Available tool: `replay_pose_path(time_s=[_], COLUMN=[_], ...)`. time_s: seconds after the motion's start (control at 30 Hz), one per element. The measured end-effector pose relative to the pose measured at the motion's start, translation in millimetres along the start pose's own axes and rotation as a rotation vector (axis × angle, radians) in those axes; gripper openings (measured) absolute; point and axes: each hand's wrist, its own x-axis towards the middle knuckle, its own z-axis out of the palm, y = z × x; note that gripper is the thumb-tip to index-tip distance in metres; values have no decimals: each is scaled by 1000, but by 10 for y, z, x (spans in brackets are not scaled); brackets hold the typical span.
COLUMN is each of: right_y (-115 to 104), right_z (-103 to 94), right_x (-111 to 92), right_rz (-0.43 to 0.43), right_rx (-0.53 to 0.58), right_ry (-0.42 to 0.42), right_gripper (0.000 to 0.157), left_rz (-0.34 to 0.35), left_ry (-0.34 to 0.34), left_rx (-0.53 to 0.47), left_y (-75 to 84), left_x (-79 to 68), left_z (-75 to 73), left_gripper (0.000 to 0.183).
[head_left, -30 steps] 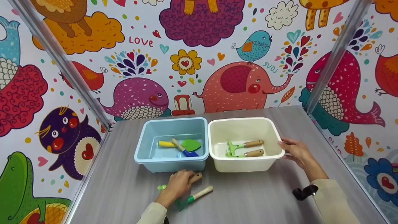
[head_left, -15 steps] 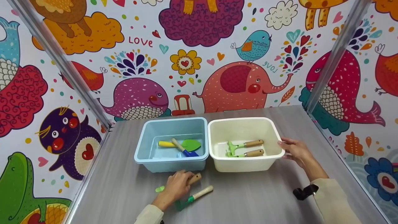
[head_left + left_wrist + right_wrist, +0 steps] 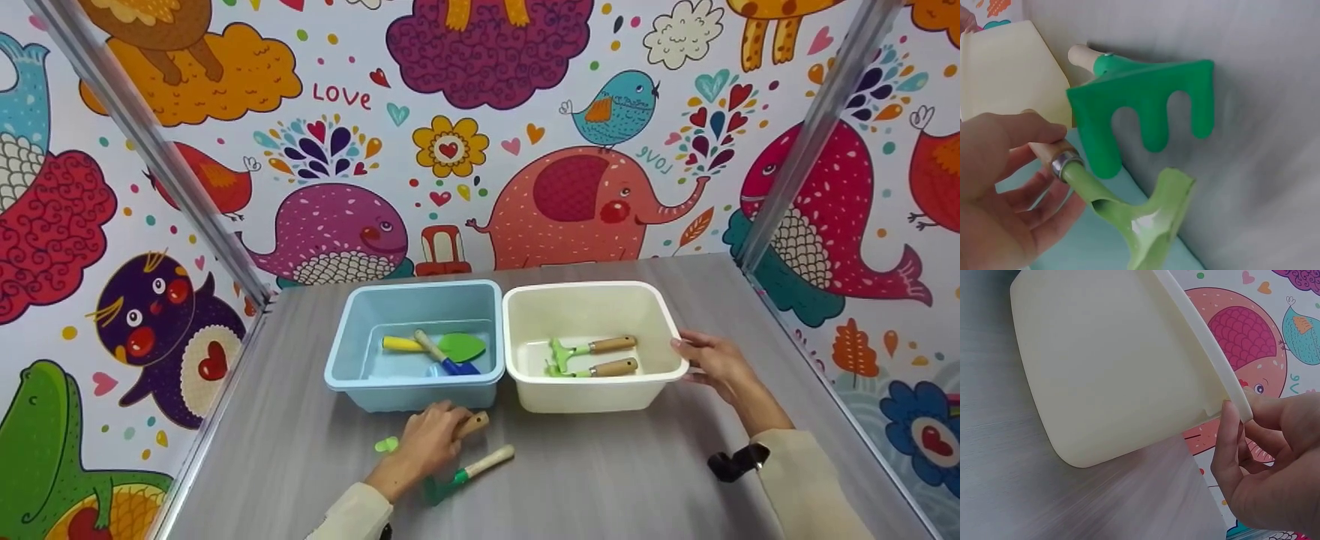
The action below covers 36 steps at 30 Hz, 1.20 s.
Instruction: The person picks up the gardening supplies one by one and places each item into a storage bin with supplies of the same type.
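My left hand (image 3: pixel 427 446) grips the wooden handle of a light green garden hand tool (image 3: pixel 1095 188) with a forked head, in front of the blue tub. Beside that hand, a green toy rake (image 3: pixel 1154 115) with a pale wooden handle lies on the table; the hand and wrist partly cover it in the head view. My right hand (image 3: pixel 720 367) pinches the right rim of the cream tub (image 3: pixel 1100 365) between thumb and fingers. Inside this tub are two light green tools with brown wooden handles, an upper one (image 3: pixel 611 344) and a lower one (image 3: pixel 613 367).
The blue tub (image 3: pixel 412 397) stands against the cream one on its left. In it lie a green trowel (image 3: pixel 461 346) with a yellow handle and a blue tool (image 3: pixel 454 367) with a wooden handle. Patterned walls with metal posts (image 3: pixel 817 135) enclose the grey table (image 3: pixel 600 480).
The left hand has shifted slightly with the light green tool, whose head sits a little farther forward. My right hand keeps its hold on the cream tub's rim.
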Motion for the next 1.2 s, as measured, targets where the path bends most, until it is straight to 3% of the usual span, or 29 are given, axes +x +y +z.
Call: replay_pose_path(time_s=[0.33,0.57,0.8,1.2], right_y=[3,5,-9,-5], right_z=[5,4,-3,3], right_x=[3,-9,-10,-3], right_rz=[0,-34,-20,-2], right_rx=[-24,-18,-3,-9], right_ry=[11,24,19,13], right_gripper=[71,71,71,72], left_rz=[36,119,116,151], left_ry=[-83,-40,-63,-36], left_rx=[8,40,30,83], left_y=[126,169,253,324], left_x=[98,147,202,288], left_z=[-90,-122,-187,-293], left_gripper=[30,23,24,28])
